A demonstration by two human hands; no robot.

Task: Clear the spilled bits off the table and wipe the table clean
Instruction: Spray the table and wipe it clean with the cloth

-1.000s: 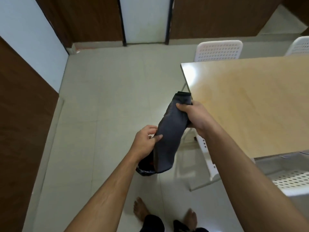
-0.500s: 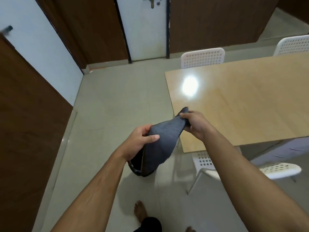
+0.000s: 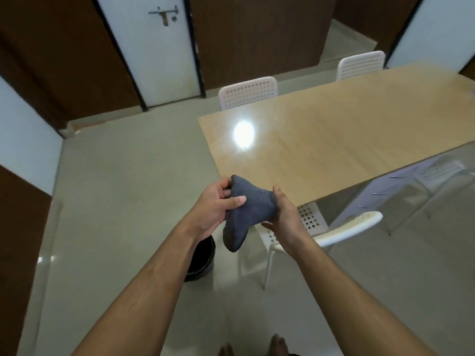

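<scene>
A dark grey cloth hangs bunched between both my hands, just off the near left corner of the light wooden table. My left hand grips its upper left part with the thumb across the front. My right hand holds its right side, palm against the fabric. No bits are visible on the tabletop, which shows only a bright lamp reflection. A black bin stands on the floor below my left forearm, partly hidden by it.
White perforated chairs stand around the table: one at the far side, another further right, and one tucked in at the near edge by my right hand. A white door and brown panels line the far wall. My bare feet show at the bottom.
My hands have drawn closer together, bunching the cloth that was stretched between them. The view has tilted up and the bin, earlier behind the cloth, now sits below my left arm.
</scene>
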